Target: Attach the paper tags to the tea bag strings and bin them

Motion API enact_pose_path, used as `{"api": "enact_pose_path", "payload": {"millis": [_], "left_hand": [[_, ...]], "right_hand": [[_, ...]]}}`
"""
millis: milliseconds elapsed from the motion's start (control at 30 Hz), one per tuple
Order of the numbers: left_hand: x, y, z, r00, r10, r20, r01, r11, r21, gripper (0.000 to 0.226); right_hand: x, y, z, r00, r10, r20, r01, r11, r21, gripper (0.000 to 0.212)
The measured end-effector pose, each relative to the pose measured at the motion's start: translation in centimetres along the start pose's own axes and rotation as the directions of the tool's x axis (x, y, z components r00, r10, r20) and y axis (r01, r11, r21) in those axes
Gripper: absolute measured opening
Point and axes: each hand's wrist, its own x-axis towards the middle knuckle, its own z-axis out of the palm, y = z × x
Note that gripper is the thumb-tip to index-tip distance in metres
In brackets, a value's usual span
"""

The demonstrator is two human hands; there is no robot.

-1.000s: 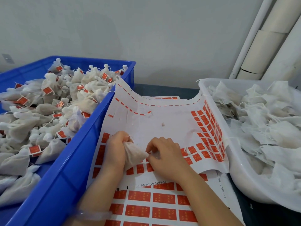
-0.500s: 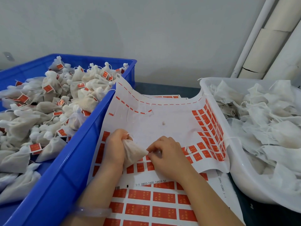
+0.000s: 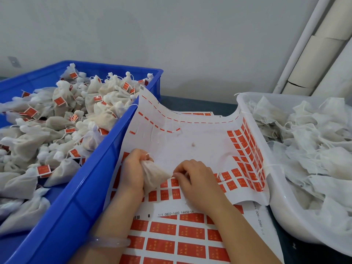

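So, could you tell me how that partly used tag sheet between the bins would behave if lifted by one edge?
Probably floppy: the tag sheet sags between the blue bin and the white tub, curling up against both. It looks thin, so likely light. Small cuts show in its peeled area, so it may tear.

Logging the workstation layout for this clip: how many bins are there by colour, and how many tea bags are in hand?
Blue bin: 1
White bin: 1
Tea bag in the left hand: 1
Total: 3
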Motion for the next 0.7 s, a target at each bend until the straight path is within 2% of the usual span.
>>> {"api": "enact_pose_path", "payload": {"millis": [133, 267, 367, 433, 567, 700], "left_hand": [[0.0, 0.1, 0.2, 0.999, 0.02, -0.028, -0.021, 0.999, -0.037, 0.041], [0.2, 0.2, 0.3, 0.992, 0.038, -0.121, -0.055, 0.988, -0.147, 0.03], [0.3, 0.1, 0.2, 0.989, 0.04, -0.144, -0.065, 0.983, -0.173, 0.029], [0.4, 0.1, 0.1, 0.989, 0.052, -0.135, -0.076, 0.981, -0.176, 0.036], [0.4, -0.1, 0.0, 0.991, 0.071, -0.113, -0.089, 0.982, -0.167, 0.053], [0.5, -0.2, -0.1, 0.985, 0.077, -0.154, -0.106, 0.977, -0.187, 0.033]], "right_hand": [[-0.5, -0.3, -0.1, 0.995, -0.095, 0.017, 0.094, 0.994, 0.059, 0.017], [-1.0, -0.5, -0.5, 0.969, -0.24, 0.062, 0.238, 0.971, 0.032, 0.022], [-1.3, -0.6, -1.2, 0.951, -0.303, 0.063, 0.304, 0.952, -0.013, 0.026], [-1.5, -0.8, -1.5, 0.945, -0.321, 0.059, 0.323, 0.946, -0.03, 0.028], [-1.7, -0.8, -1.8, 0.953, -0.301, 0.035, 0.302, 0.953, -0.021, 0.029], [-1.5, -0.5, -1.8, 0.99, -0.144, -0.006, 0.144, 0.989, 0.038, 0.022]]}}
